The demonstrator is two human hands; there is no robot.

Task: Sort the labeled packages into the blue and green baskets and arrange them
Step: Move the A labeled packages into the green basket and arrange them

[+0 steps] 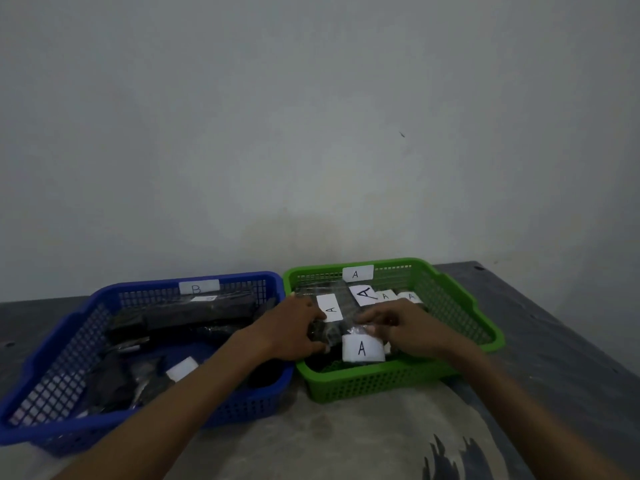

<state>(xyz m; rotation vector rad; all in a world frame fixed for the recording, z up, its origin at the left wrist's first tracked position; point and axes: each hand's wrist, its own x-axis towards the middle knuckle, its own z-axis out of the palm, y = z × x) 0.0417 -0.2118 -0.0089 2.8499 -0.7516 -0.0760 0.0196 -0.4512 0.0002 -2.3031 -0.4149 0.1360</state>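
Nearest to the camera lies a pale cloth (pixel 346 441) with a dark feather-like print, spread on the dark table (pixel 561 341); both forearms reach over it toward the baskets.

The blue basket (pixel 52 403) stands on the left and the green basket (pixel 460 368) on the right; their inner rims are just beside each other, and I cannot tell if they touch.

In the blue basket lie several dark packages (pixel 194 311); one white label (pixel 181 368) shows near its front, but its letter is not readable.

The left hand (pixel 294 329) reaches across the blue basket's right rim into the green basket; its fingers curl around the left end of a dark wrapped package (pixel 337 332); the right hand (pixel 405 332) pinches the same package from the right side, fingers bent over its top.

This held package carries a white label with "A" and it is inside the green basket, near the middle; in front of it sits another A-labelled package (pixel 363 348); behind it more packages with A labels (pixel 363 294) lie toward the far wall of the basket.

On the far rim of the green basket is a tag "A" (pixel 357 274); on the far rim of the blue basket a tag "B" (pixel 199 287); behind all stands a plain grey wall (pixel 311 116).
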